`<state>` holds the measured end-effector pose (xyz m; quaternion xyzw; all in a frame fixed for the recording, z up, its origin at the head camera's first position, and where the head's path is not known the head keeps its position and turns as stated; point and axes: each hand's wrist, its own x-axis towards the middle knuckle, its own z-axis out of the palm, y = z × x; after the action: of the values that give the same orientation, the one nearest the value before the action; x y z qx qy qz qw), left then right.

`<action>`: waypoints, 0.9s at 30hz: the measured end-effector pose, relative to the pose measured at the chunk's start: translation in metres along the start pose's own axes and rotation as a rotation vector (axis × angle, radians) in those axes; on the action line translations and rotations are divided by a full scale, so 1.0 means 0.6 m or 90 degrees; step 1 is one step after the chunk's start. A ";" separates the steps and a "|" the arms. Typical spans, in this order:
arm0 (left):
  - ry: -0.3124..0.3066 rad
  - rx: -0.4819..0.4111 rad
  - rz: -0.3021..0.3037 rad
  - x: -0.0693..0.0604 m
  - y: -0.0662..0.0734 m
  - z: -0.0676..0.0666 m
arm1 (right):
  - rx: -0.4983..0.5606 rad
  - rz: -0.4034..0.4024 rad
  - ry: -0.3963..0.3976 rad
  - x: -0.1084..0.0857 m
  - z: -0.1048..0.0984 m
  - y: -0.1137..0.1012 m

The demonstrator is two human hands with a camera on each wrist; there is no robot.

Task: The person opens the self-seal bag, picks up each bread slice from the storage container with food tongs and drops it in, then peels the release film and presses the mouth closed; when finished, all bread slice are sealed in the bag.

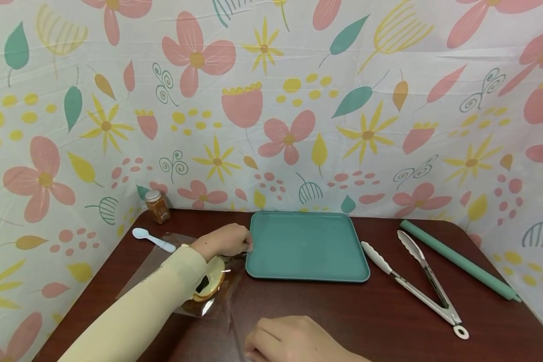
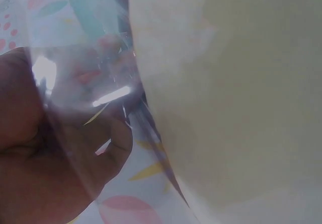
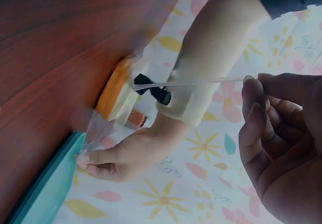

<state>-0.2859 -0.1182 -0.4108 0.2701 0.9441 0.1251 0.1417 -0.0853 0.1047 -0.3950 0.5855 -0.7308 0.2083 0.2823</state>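
Note:
A clear plastic bag (image 1: 147, 264) lies at the left of the table, with pale bread (image 1: 216, 271) edged by an orange-brown crust inside it. My left hand (image 1: 223, 240) pinches the bag's edge beside the left rim of the teal tray (image 1: 305, 246). Nearer to me is my right hand (image 1: 294, 338); in the right wrist view its thumb and finger pinch a taut edge of the bag (image 3: 201, 81). Close up in the left wrist view, the bread (image 2: 226, 93) fills the right side, and clear film covers part of my left hand (image 2: 65, 138).
White-tipped tongs (image 1: 416, 289) lie spread right of the tray, next to a green rolled-up mat or tube (image 1: 457, 259). A pale spoon (image 1: 154, 240) touches the bag's far side. At the back left corner stands a small capped jar (image 1: 157, 207). Patterned cloth (image 1: 289, 100) hangs behind the table.

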 end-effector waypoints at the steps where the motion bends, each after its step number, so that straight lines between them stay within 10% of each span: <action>1: 0.000 -0.001 0.000 0.000 0.000 0.000 | 0.005 -0.001 -0.003 0.000 -0.002 -0.002; 16: 0.006 0.008 0.001 0.004 -0.006 0.006 | 0.288 0.175 -0.043 -0.019 -0.011 -0.042; 27: 0.003 0.002 -0.003 0.003 -0.006 0.005 | 0.220 0.103 0.010 -0.022 -0.005 -0.045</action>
<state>-0.2881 -0.1196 -0.4153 0.2679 0.9452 0.1241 0.1397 -0.0567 0.1107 -0.4021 0.5629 -0.7268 0.3570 0.1654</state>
